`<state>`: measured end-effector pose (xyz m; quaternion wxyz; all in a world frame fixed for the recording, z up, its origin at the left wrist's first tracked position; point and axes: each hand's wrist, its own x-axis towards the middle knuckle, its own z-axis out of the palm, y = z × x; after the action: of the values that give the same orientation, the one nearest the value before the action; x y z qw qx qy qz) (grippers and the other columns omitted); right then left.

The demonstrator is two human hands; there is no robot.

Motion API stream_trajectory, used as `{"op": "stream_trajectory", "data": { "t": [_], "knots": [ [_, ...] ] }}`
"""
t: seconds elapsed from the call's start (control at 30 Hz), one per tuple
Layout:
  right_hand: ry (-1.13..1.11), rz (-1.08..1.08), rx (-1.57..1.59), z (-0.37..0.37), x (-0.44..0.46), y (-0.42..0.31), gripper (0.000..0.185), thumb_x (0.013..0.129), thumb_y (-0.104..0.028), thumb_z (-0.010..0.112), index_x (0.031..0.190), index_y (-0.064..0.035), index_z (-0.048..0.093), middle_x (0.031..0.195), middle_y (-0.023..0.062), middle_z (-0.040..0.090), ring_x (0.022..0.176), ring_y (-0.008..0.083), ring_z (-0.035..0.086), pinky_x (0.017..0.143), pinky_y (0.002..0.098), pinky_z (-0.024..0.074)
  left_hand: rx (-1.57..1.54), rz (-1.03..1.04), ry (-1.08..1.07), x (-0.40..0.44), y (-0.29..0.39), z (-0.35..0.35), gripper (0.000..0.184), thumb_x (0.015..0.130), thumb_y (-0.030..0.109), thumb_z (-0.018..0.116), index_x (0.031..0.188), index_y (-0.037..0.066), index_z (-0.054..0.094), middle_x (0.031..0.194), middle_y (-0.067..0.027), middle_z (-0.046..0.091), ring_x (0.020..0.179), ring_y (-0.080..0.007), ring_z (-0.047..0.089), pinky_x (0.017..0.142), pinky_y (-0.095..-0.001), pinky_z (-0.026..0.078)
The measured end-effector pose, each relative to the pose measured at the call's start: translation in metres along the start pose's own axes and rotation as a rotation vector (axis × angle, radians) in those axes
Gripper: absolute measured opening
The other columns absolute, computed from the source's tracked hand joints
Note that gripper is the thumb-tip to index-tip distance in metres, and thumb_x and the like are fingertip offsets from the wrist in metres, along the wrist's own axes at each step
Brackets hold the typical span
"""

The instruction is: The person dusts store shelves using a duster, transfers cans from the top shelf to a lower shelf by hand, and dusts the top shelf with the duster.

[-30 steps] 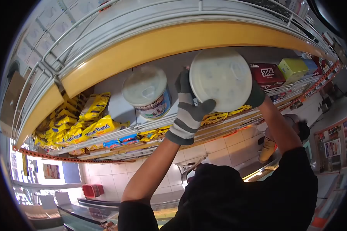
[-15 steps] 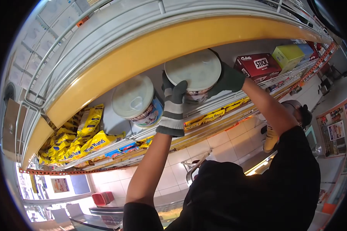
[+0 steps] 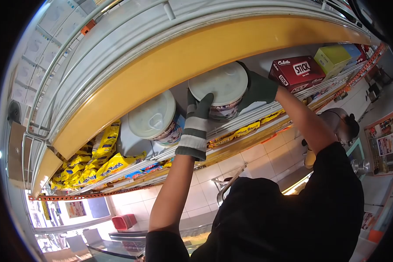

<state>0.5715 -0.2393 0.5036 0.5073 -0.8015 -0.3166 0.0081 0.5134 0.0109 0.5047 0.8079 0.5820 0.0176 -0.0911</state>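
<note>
A round tub with a pale lid (image 3: 218, 85) stands on the shelf under the yellow shelf edge. My left hand (image 3: 197, 115), in a striped grey and green glove, is wrapped round its left side, thumb near the lid's rim. On the tub's right side rests my right hand (image 3: 257, 91), in a dark green glove, its fingertips partly hidden behind the tub. A second lidded tub (image 3: 153, 115) stands just left of my left hand. To the right of my right hand is a dark red STICK box (image 3: 298, 72).
Yellow Blue Band packets (image 3: 113, 168) lie at the shelf's left end. A yellow-green box (image 3: 333, 60) stands beyond the red box. White wire rails and the yellow edge (image 3: 161, 74) run above. A person (image 3: 336, 124) is below at the right; a red basket (image 3: 124, 222) is on the floor.
The tub has come down from a raised, tilted position onto the shelf, with both hands on it, and shifted left. The view has turned slightly. The person at the right has shifted.
</note>
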Motion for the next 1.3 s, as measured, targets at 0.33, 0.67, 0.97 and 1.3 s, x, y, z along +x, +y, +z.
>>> {"op": "stream_trajectory", "data": {
  "t": [0.33,0.67,0.97,1.3],
  "knots": [
    [0.084,0.065,0.079,-0.006,-0.012,-0.013,0.145,0.053,-0.015,0.102,0.164,-0.0141,0.008,0.158,0.0203,0.04,0.142,0.0298,0.046,0.114,0.045,0.0457,0.054,0.192,0.008,-0.009,-0.007,0.001,0.083,0.103,0.031,0.063,0.165,0.002,0.014,0.154,-0.0165,0.045,0.138,-0.024,0.045,0.116,-0.0324,0.035],
    [0.173,-0.184,-0.324,-0.024,-0.014,0.004,0.087,0.057,-0.027,0.1,0.136,-0.0155,0.064,0.16,0.0178,0.034,0.144,0.0362,0.043,0.114,0.0482,0.0459,1.085,0.816,-0.021,0.011,-0.027,-0.024,0.057,0.107,0.026,0.052,0.156,0.002,0.038,0.15,-0.0213,0.048,0.139,-0.0308,0.045,0.116,-0.0411,0.037],
    [0.366,-0.081,-0.677,-0.01,-0.03,-0.033,0.097,0.059,-0.043,0.097,0.142,-0.0117,0.056,0.157,0.0204,0.037,0.144,0.0375,0.041,0.115,0.0517,0.0419,-0.144,0.676,-0.204,-0.076,0.012,0.023,0.092,0.096,0.069,0.052,0.167,0.026,0.014,0.171,-0.0167,0.017,0.148,-0.0473,0.034,0.119,-0.0652,0.028],
    [0.135,-0.795,0.106,0.203,-0.077,-0.153,0.046,0.08,-0.028,0.085,0.119,-0.0097,0.07,0.121,0.0118,0.061,0.114,0.0318,0.059,0.093,0.0449,0.0521,-0.552,1.044,0.1,-0.138,0.06,-0.013,0.105,0.088,0.089,0.034,0.166,0.021,0.018,0.168,-0.0196,0.026,0.151,-0.0431,0.029,0.124,-0.0613,0.011]
  ]
}}
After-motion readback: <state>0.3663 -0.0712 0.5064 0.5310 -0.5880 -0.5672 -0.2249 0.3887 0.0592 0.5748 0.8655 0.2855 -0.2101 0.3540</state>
